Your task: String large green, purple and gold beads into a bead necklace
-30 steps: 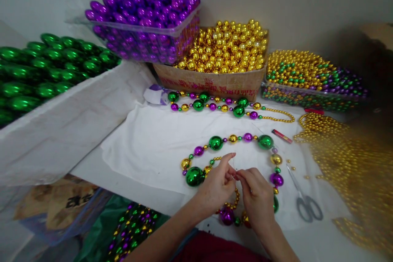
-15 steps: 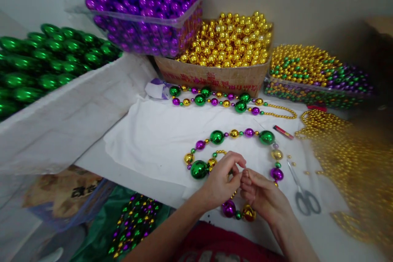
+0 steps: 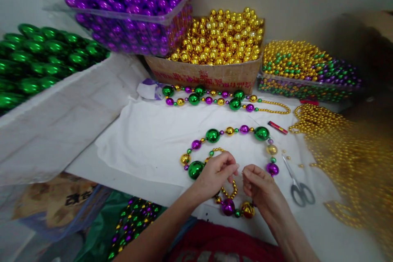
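Both hands are over a bead necklace (image 3: 213,135) of green, purple and gold beads, laid in a loop on a white cloth. My left hand (image 3: 217,172) is closed in a pinch, thumb against fingers; whatever it holds is too fine to make out. A small gap away, my right hand (image 3: 260,185) also pinches, its thumb and forefinger pressed together on something I cannot see. Below them hangs a short loop of small gold beads (image 3: 229,193). Near the front edge lie a large purple bead (image 3: 227,207) and a gold bead (image 3: 247,209), partly beside my right hand.
Scissors (image 3: 297,184) and a red lighter (image 3: 278,127) lie to the right, by piled gold bead strands (image 3: 346,147). A second necklace (image 3: 194,99) lies at the back. Behind stand a purple-bead tub (image 3: 166,18), a gold-bead carton (image 3: 202,74) and a mixed-bead tub (image 3: 307,84); green beads (image 3: 39,61) are left.
My hands, which were touching at the fingertips, have drawn slightly apart. The loop of small gold beads now shows between them. The whole view has shifted a little.
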Tool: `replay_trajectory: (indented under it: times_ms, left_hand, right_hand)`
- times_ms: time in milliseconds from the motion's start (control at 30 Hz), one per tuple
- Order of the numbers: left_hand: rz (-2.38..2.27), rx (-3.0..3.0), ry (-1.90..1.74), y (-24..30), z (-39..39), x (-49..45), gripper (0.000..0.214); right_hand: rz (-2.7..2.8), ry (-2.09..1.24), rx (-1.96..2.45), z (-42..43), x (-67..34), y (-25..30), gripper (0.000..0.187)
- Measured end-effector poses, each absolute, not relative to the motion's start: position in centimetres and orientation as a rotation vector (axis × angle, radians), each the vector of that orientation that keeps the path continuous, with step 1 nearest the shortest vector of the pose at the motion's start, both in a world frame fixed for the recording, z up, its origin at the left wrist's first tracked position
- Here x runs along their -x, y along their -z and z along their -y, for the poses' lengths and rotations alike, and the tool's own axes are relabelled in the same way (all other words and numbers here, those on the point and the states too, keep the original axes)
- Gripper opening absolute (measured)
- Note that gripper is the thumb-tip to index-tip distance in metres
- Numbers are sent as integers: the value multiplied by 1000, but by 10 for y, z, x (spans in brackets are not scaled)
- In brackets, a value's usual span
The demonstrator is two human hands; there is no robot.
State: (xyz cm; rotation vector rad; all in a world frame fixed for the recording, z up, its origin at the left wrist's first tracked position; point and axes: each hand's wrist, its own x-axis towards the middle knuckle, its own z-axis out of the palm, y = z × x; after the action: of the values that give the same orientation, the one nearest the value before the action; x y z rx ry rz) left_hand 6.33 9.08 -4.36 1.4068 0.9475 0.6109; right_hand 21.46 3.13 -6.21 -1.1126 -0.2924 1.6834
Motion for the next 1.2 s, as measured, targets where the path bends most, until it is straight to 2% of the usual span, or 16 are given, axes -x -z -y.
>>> replay_trajectory:
  times_ms: [167,300,500,700,833,1000,1067,1200]
  left_hand:
    - [-963,-1270,-616,49,-95,-66,19]
    - [-983,-1251,-613,49,-95,-69,20]
    - [-1012,-1421,-727,25,-104,-43,17]
    - [-629,-746,-748,23,-90,-15,20]
    - [-588,-502,-943,43,-61,-17,22]
    - [-731,-367,-1021,58,-23,-19,22]
    - [-748,-286,-1021,58,-14,-19,22]
    - [-697,-112,-1080,52,-11,-16,26]
  right_hand:
    - [899,-1216,1432,-25,-211,57,14]
    - [1194,-1010,1550,-23,-213,54,11]
    - [1514,-935,1489,-25,-225,54,14]
    - [1709,-915,1542,-29,-233,65,20]
    - [1547,-1153,1550,-32,-245,69,22]
    - [622,-1902,1020,-38,-249,62,20]
    - [427,-1990,812,-39,-239,59,17]
    - [273,-1923,665,-38,-212,56,21]
